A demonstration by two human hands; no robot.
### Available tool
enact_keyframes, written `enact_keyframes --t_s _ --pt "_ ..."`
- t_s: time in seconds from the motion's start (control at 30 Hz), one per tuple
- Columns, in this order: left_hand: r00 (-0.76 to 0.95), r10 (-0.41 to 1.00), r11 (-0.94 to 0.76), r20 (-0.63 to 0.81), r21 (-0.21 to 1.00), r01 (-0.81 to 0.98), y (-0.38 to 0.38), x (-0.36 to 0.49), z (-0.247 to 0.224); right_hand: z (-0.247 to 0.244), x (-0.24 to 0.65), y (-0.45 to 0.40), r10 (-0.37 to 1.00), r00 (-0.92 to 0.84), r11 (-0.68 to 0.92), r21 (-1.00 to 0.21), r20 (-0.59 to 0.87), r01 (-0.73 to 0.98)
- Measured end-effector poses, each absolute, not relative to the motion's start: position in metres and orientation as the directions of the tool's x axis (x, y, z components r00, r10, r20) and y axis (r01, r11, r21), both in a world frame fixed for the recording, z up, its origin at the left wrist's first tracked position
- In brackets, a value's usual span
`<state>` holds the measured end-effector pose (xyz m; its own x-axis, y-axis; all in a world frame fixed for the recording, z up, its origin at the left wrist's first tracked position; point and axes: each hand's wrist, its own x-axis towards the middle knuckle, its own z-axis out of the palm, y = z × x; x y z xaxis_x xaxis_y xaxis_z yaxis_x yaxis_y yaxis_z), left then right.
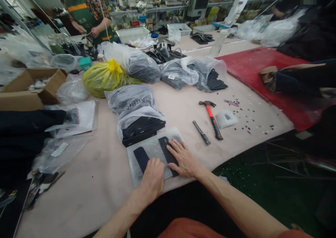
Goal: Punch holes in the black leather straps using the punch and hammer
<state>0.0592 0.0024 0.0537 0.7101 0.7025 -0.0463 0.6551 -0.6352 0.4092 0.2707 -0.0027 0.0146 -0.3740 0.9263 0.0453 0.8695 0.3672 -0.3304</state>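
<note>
Two dark flat pieces with rounded ends lie side by side on a grey, worn board (132,168) at the table's near edge. My left hand (153,177) is closed over the near end of the left dark piece (141,157); its fingertips are hidden, so what they grip cannot be made out. Stretched flat, my right hand (185,159) rests with spread fingers on the right dark piece (165,145). Right of the board lie a metal punch-like tool (201,133) and a claw hammer (211,119) with an orange and black handle.
Behind the board is a clear bag (133,100) of stacked dark pieces. Farther back sit a yellow bag (105,79) and more filled bags (180,72). A small white packet (227,119) lies by scattered dark bits. Another person (90,17) stands across the table.
</note>
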Motion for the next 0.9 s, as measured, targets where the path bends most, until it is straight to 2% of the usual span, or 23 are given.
enact_keyframes --t_s 0.07,0.13,0.23,0.43,0.53,0.67,0.9 --pt "0.774 0.629 -0.605 -0.075 0.578 0.547 -0.025 0.057 0.051 0.015 0.271 -0.002 0.926 -0.375 0.369 -0.334 0.048 0.867" --pt "0.787 0.614 -0.59 -0.062 0.625 0.51 -0.047 0.054 0.046 0.015 0.271 -0.002 0.926 -0.375 0.368 -0.333 0.046 0.868" --pt "0.737 0.676 -0.594 -0.023 0.574 0.563 -0.06 0.049 0.036 0.014 0.272 -0.003 0.928 -0.369 0.364 -0.325 0.049 0.873" --pt "0.526 0.81 -0.58 0.259 0.485 0.655 -0.028 0.034 0.027 0.012 0.262 -0.005 0.936 -0.352 0.348 -0.26 0.034 0.901" --pt "0.506 0.835 -0.55 0.217 0.378 0.745 -0.019 0.023 0.02 0.01 0.248 -0.003 0.945 -0.325 0.322 -0.233 0.027 0.917" --pt "0.534 0.828 -0.56 0.172 0.308 0.769 -0.023 0.008 0.01 0.011 0.233 0.002 0.944 -0.33 0.326 -0.257 0.031 0.91" --pt "0.513 0.818 -0.569 0.262 0.228 0.79 -0.022 0.01 -0.008 0.026 0.231 -0.001 0.939 -0.337 0.338 -0.376 0.07 0.863"
